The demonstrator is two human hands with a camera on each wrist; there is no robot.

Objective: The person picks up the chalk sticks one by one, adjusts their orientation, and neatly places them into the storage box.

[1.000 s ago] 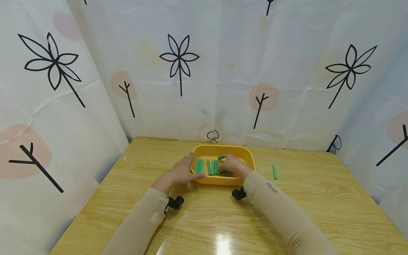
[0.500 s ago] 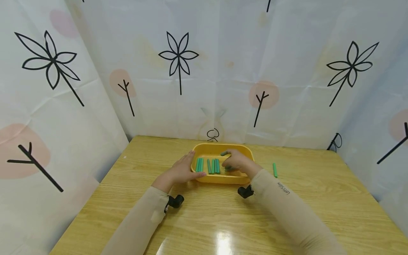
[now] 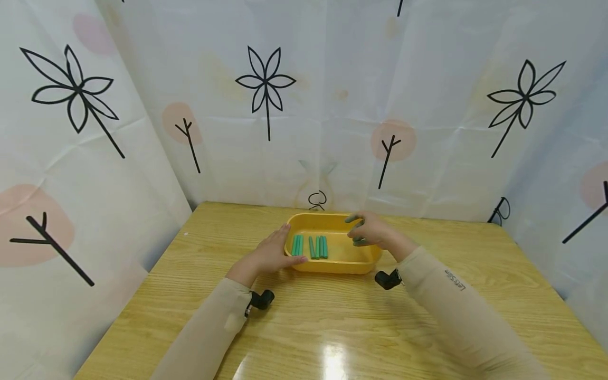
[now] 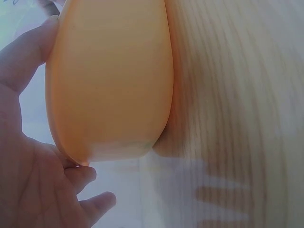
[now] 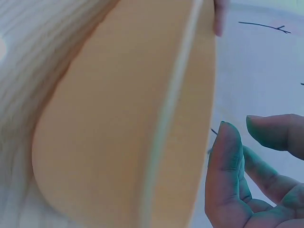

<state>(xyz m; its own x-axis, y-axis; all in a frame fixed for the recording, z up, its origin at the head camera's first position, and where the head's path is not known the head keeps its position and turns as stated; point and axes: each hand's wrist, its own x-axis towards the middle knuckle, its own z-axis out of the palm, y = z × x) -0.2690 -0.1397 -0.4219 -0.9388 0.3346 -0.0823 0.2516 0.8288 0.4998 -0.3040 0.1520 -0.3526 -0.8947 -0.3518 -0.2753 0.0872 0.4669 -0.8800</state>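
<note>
A yellow plastic tray (image 3: 332,268) stands on the wooden table. My left hand (image 3: 269,256) grips its left end, thumb over the front rim and fingers along the side; the left wrist view also shows the thumb (image 4: 40,38) at the rim. Several short green sticks (image 3: 317,248) lie inside in two groups, in the left half and middle. My right hand (image 3: 372,230) is over the tray's right end, its fingers bent apart with nothing between them. Green stains mark those fingertips (image 5: 228,137) in the right wrist view.
The wooden table (image 3: 304,327) extends around the tray. A patterned white cloth (image 3: 323,105) hangs along its back edge and both sides. A thin black cable (image 3: 499,211) shows at the back right corner.
My right hand has moved right and up from the sticks toward the tray's right end. My left hand has stayed put. The loose green stick right of the tray is now hidden behind my right arm.
</note>
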